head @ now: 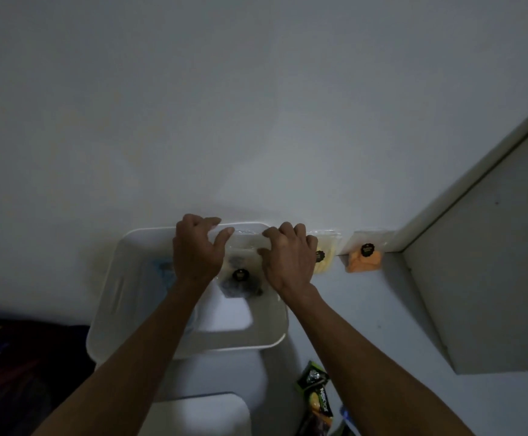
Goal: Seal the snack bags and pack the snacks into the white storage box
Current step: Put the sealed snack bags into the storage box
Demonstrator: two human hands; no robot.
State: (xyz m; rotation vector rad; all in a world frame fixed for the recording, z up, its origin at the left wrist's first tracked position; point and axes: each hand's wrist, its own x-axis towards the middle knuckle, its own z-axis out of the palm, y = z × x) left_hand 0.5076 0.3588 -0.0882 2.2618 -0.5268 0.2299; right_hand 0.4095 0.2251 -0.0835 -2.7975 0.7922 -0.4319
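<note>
Left hand (198,250): pinching clear snack bag (240,265) top, frame centre.
Right hand (288,256): pinching same bag.
White storage box (115,278): beneath bag.

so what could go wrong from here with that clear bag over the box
1. Both the left hand and right hand pinch only the top edge of the clear bag of dark snacks; if the seal is not fully pressed, pieces could spill into the white storage box.
2. The yellow snack bag and orange snack bag lean against the wall close to the right hand, which might knock them over.
</note>
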